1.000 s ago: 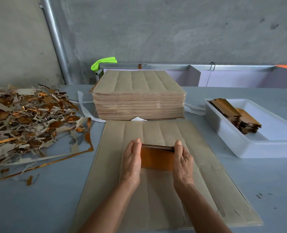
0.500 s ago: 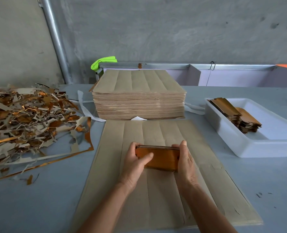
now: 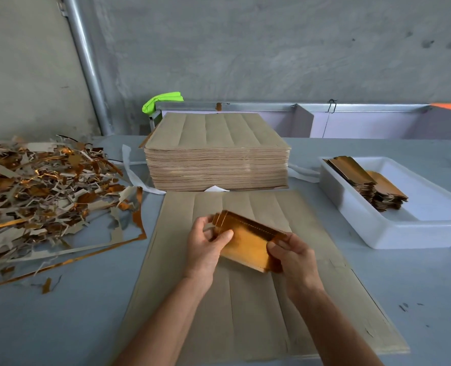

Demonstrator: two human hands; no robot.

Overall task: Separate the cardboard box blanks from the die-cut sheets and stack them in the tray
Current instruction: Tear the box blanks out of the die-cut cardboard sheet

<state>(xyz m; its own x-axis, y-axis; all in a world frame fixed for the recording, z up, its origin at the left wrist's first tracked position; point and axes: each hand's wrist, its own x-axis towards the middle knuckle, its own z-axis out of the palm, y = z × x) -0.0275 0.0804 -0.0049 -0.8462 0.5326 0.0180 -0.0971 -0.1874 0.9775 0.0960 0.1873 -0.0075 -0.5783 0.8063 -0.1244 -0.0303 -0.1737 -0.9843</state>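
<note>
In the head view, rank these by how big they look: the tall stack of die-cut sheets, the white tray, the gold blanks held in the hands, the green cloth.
1. Stack of die-cut sheets and white tray: too alike to rank.
2. Gold blanks, though nearness to the camera enlarges them.
3. Green cloth, farthest away.

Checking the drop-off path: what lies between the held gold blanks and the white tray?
In the head view, only the flat brown sheet and bare grey table lie between the gold blanks and the white tray.
</note>
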